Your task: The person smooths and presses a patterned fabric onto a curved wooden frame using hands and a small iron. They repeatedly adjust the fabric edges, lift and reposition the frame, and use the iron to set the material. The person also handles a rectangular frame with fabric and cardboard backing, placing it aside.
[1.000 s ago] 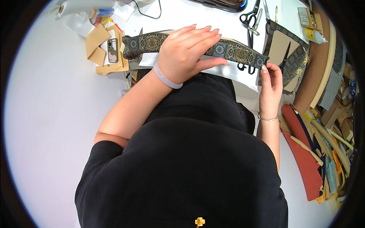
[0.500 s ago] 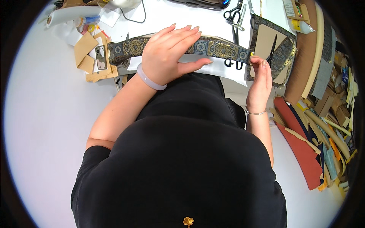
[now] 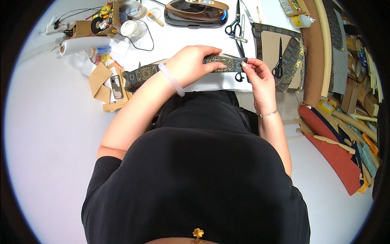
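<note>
Closer together than half a second ago, both hands work at the patterned strip [image 3: 143, 75], which runs along the near edge of the white table [image 3: 172, 40]. Left hand [image 3: 189, 65] lies across it, thumb stretched along the strip and fingers reaching over its far side; how tightly they hold, I cannot tell. Right hand [image 3: 262, 83] pinches its right end between thumb and fingers. Black scissors [image 3: 278, 69] lie on a beige panel [image 3: 269, 44] by the table's right edge.
</note>
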{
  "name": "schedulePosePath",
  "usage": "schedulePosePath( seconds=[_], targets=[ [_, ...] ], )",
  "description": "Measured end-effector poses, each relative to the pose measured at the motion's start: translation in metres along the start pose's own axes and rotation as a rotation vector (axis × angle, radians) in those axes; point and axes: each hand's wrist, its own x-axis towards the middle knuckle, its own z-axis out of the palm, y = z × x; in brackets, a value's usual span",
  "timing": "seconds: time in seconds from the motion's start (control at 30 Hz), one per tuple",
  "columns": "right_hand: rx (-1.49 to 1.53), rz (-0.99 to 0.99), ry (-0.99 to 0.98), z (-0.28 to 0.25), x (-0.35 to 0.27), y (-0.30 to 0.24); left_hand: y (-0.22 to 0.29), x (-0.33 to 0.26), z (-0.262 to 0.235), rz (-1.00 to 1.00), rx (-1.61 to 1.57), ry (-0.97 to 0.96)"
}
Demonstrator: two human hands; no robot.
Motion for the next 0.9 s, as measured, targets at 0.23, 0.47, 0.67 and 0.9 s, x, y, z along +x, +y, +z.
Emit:
schedulePosePath(
  seconds=[0.23, 0.47, 0.67, 0.9],
  targets=[
    [0.062, -0.061, -0.031, -0.001, 0.001, 0.005, -0.001, 0.026, 0.0, 0.008, -0.415, -0.218],
    [0.105, -0.036, -0.006, 0.001, -0.001, 0.006, -0.002, 0.04, -0.002, -0.133, -0.681, -0.178],
    [0.054, -0.031, 0.009, 0.003, 0.001, 0.004, 0.006, 0.046, 0.007, -0.136, -0.34, -0.122],
    [-0.061, -0.119, 0.037, 0.004, -0.001, 0.005, 0.009, 0.058, 0.009, -0.167, -0.26, -0.207]
  ],
)
